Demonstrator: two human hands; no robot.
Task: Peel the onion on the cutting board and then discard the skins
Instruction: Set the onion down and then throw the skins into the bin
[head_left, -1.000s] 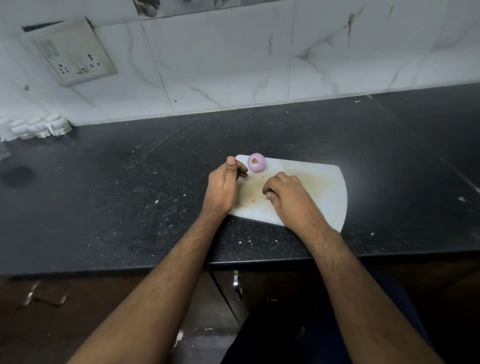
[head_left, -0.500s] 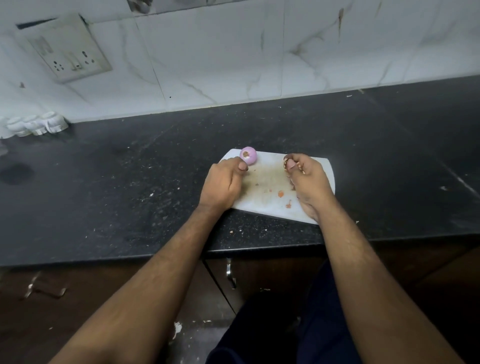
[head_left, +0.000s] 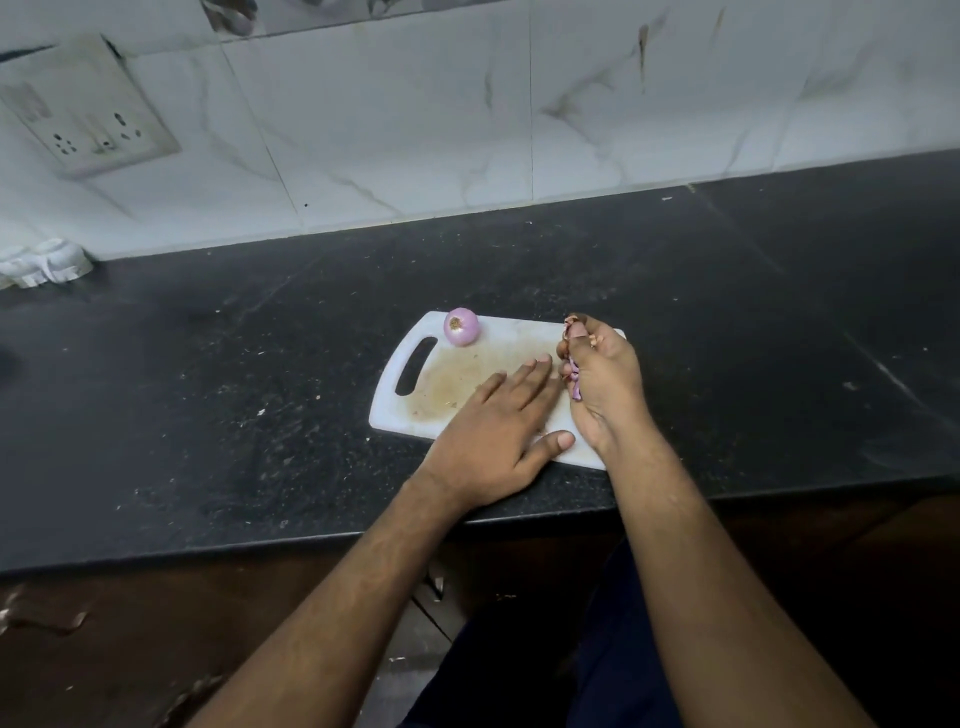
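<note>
a: sweeping with the left hand (head_left: 498, 415), flat and spread on the board (head_left: 519, 338), fingertips just beside the right hand (head_left: 602, 384).
b: and the right?
a: curled round a bunch of skins (head_left: 574, 382) at the board's right edge.
b: the onion (head_left: 461, 326)?
a: peeled, at the board's far left corner by the handle slot, well apart from both hands. any scraps lie left of the right hand.

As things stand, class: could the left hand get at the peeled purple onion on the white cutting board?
Probably yes: the left hand lies flat and holds nothing, with bare board between it and the onion.
</note>
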